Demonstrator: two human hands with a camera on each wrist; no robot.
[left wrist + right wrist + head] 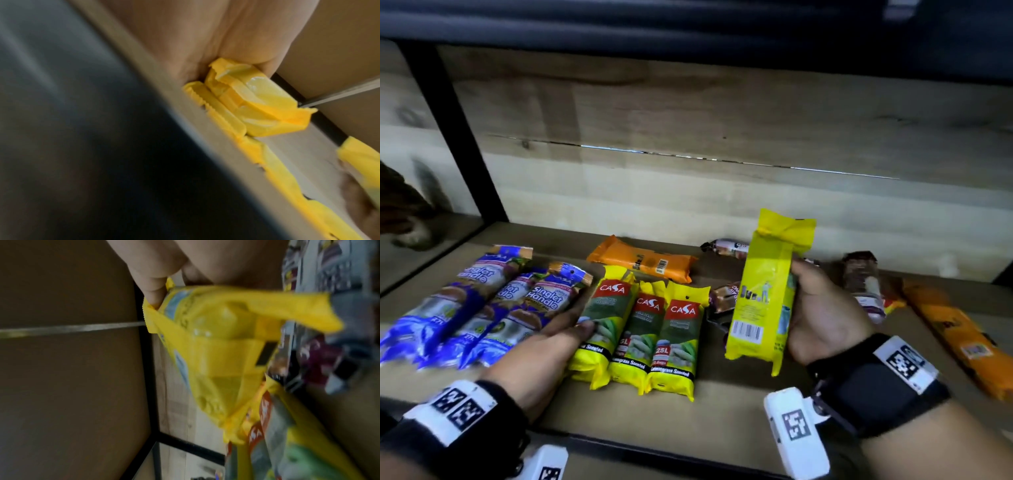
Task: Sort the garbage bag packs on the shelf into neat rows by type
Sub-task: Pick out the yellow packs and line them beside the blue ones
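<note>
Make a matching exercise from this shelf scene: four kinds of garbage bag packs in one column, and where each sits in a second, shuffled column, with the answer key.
Column 1
1. blue Singlet Handle packs
2. three yellow CASA packs
3. yellow pack showing its barcode
4. orange pack with a barcode

Column 2
A. lifted upright in the right hand
B. lying at the back of the shelf, behind the yellow row
C. far left of the shelf, side by side
D. front centre, side by side, the left hand resting on the leftmost one

Pairs: 1-C, 2-D, 3-A, 4-B
</note>
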